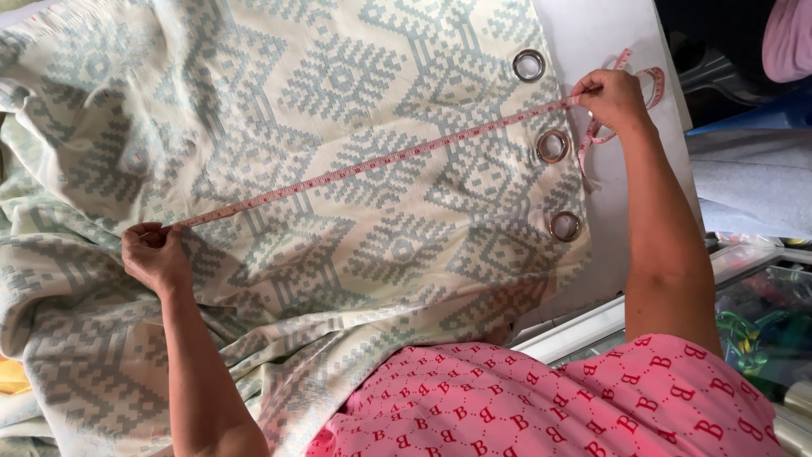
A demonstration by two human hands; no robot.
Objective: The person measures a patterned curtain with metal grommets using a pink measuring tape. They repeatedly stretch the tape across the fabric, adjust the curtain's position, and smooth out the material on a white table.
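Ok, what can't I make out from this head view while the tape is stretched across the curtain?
- Tape measure: its marks are too small to read.
- Both tape ends: hidden inside the left hand and right hand.
- Curtain fabric: cut off by the top, left and bottom edges, so its full extent is unknown.
- Table: mostly covered by the fabric.
- Metal eyelets: only three show; any others lie beyond the frame.

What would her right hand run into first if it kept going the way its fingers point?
The right hand pinches the pink measuring tape with fingers pointing left along it. Going on, it would probably slide onto the patterned curtain fabric between the upper two metal eyelets, though depth is unclear.
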